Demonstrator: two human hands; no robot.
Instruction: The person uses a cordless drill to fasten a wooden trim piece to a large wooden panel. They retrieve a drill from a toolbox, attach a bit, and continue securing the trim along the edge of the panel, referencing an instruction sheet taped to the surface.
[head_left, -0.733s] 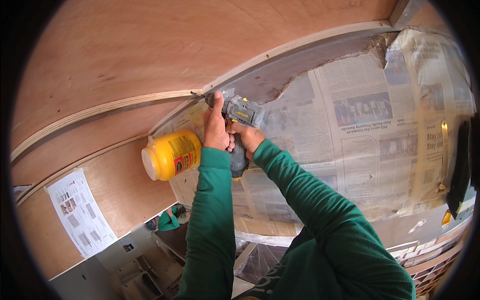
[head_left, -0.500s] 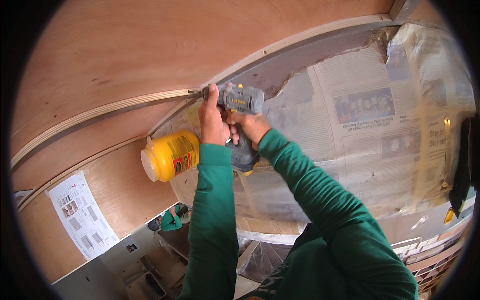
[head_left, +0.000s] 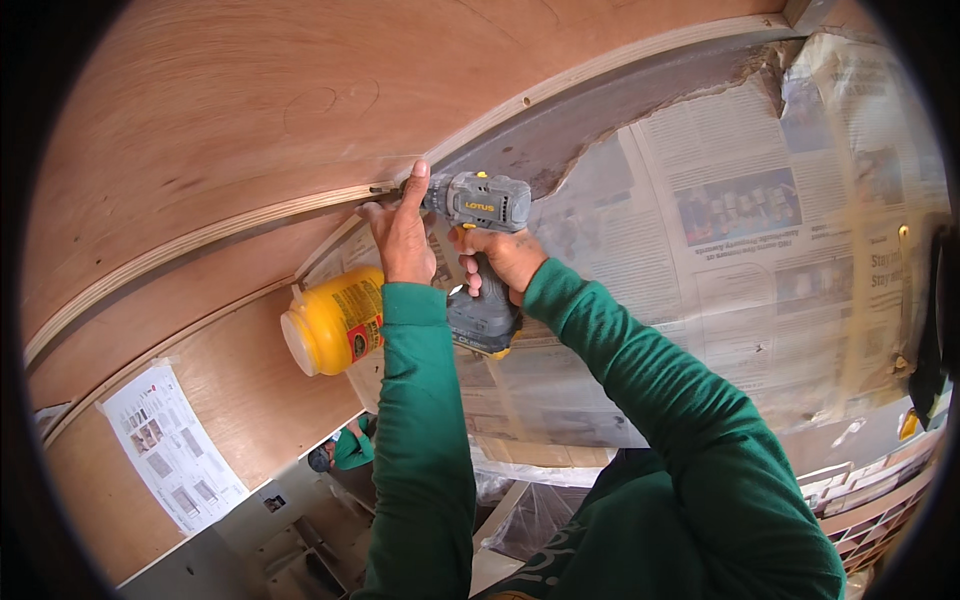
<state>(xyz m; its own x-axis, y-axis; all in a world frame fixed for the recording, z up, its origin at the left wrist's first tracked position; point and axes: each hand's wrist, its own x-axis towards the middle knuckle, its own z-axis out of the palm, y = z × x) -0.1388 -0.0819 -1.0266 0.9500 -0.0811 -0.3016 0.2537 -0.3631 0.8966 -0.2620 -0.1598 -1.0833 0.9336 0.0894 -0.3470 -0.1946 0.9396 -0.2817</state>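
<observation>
A grey cordless drill (head_left: 490, 205) with yellow accents lies level in my right hand (head_left: 507, 258), whose fingers wrap round its handle. The drill's nose points left, with its bit at the edge of a plywood strip (head_left: 290, 205). My left hand (head_left: 404, 243) is beside the chuck, thumb stretched up past it and a finger reaching left toward the strip's edge. The left hand's other fingers are partly hidden. Left of that wrist rests a yellow plastic jar (head_left: 330, 318) with a pale lid, tipped on its side and partly covered by my sleeve.
Newspaper sheets (head_left: 700, 290) cover the surface on the right. A wide plywood panel (head_left: 230, 110) spans the upper left. A printed paper sheet (head_left: 172, 445) is taped to wood at lower left. Farther below, another person (head_left: 350, 445) in green is visible. Clear plastic sheeting (head_left: 535, 520) hangs near my body.
My left hand has shifted slightly left, away from the drill body, and its thumb and finger have spread apart. The drill stays nearly in place. The view has tilted a little.
</observation>
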